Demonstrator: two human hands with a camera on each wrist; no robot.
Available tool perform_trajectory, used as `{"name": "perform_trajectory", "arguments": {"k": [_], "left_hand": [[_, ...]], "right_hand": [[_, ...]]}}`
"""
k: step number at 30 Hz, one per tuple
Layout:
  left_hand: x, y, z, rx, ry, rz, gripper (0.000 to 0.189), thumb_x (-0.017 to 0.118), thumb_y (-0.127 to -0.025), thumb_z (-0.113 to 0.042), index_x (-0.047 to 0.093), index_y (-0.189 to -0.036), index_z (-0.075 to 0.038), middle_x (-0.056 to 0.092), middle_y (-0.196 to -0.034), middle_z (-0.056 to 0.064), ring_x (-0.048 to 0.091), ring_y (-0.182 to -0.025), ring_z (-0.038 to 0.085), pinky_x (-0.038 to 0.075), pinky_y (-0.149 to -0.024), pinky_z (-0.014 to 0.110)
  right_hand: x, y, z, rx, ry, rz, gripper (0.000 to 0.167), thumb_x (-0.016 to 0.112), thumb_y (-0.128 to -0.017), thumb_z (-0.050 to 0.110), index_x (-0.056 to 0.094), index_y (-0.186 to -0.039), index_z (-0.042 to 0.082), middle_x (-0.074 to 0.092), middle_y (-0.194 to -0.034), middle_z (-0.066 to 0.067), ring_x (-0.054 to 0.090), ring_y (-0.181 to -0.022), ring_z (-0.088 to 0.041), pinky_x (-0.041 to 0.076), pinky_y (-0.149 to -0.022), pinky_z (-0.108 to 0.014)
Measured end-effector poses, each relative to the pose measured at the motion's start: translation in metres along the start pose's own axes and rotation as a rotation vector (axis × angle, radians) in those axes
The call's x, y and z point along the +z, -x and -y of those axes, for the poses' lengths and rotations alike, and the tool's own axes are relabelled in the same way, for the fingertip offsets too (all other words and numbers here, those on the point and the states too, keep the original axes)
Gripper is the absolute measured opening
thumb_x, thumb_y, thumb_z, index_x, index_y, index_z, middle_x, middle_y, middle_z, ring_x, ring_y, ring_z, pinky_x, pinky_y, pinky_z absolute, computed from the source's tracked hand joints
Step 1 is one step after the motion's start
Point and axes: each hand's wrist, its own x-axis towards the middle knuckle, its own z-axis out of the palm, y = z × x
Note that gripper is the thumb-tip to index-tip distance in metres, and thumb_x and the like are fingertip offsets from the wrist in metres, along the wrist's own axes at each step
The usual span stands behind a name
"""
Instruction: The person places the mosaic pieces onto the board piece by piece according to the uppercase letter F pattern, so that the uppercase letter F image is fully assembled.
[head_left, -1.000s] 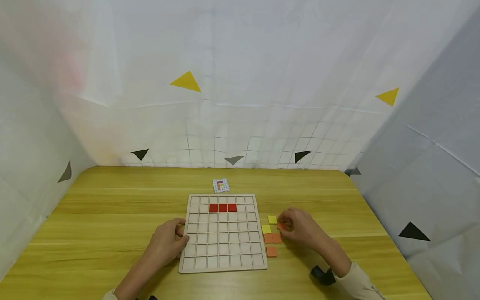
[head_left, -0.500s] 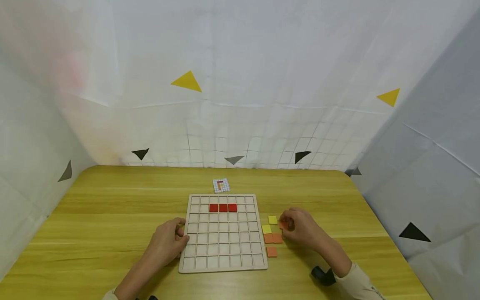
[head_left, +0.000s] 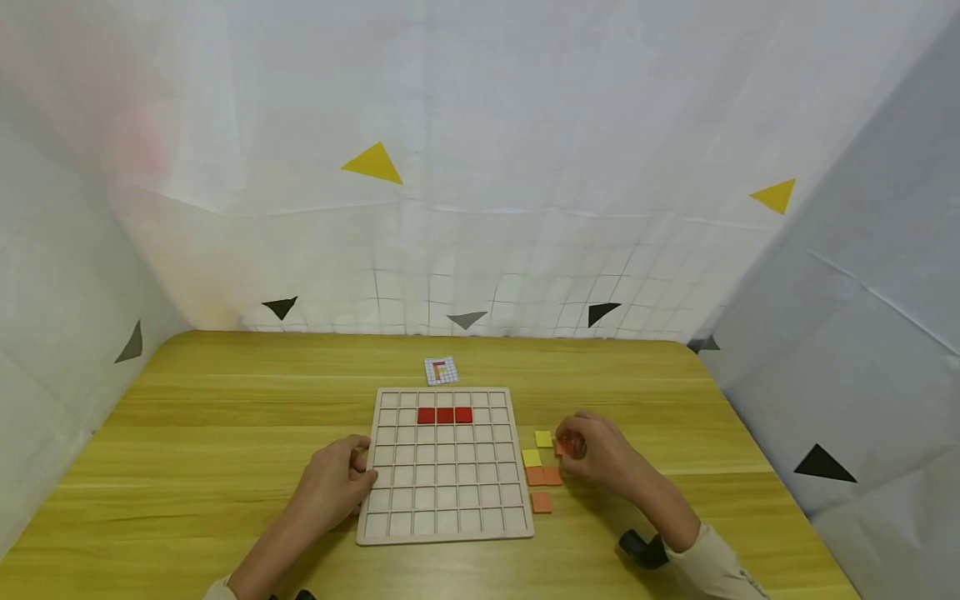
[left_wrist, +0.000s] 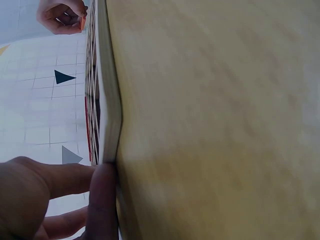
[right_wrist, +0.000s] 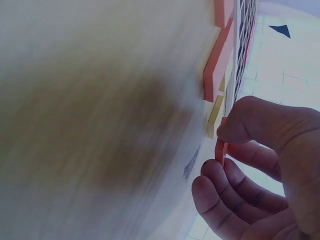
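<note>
A pale wooden grid board point(head_left: 447, 475) lies on the table, with red square tiles point(head_left: 446, 415) in a short row near its far side. My left hand point(head_left: 334, 479) is at the board's left edge; in the left wrist view, thumb and finger point(left_wrist: 102, 195) touch that edge. Right of the board, my right hand point(head_left: 604, 452) pinches a small square orange tile point(right_wrist: 220, 148) between thumb and fingers, tilted close over the table. Beside it lie two yellow tiles point(head_left: 543, 439) and several orange tiles point(head_left: 542, 502).
A small card point(head_left: 441, 370) printed with a coloured grid pattern lies just beyond the board. White sheeting point(head_left: 480, 167) with yellow, black and grey triangles encloses the wooden table point(head_left: 225, 417). A black device point(head_left: 643, 550) sits at the right wrist.
The orange tile turns slightly in my right hand's fingers and shows more of its face. My left hand and the board stay where they were.
</note>
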Motion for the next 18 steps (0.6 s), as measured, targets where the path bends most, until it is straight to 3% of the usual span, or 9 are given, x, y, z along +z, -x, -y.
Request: {"name": "perform_trajectory", "arguments": {"k": [7, 18], "left_hand": [[0.0, 0.0, 0.0, 0.01, 0.0, -0.004, 0.042, 0.075, -0.082, 0.001, 0.062, -0.122, 0.007, 0.057, -0.082, 0.004, 0.056, -0.065, 0.013, 0.051, -0.045, 0.026], [0.0, 0.001, 0.0, 0.002, 0.005, -0.003, 0.043, 0.075, -0.082, 0.001, 0.062, -0.122, 0.007, 0.057, -0.082, 0.004, 0.054, -0.059, 0.013, 0.05, -0.043, 0.026]], "right_hand": [[0.0, -0.004, 0.006, -0.025, 0.015, -0.012, 0.023, 0.082, -0.074, 0.0, 0.072, -0.093, 0.007, 0.056, -0.082, 0.003, 0.051, -0.069, -0.011, 0.047, -0.056, -0.022], [0.003, -0.01, 0.012, -0.06, -0.003, -0.03, 0.024, 0.083, -0.073, 0.001, 0.072, -0.094, 0.006, 0.059, -0.085, 0.002, 0.053, -0.07, -0.011, 0.049, -0.057, -0.021]]}}
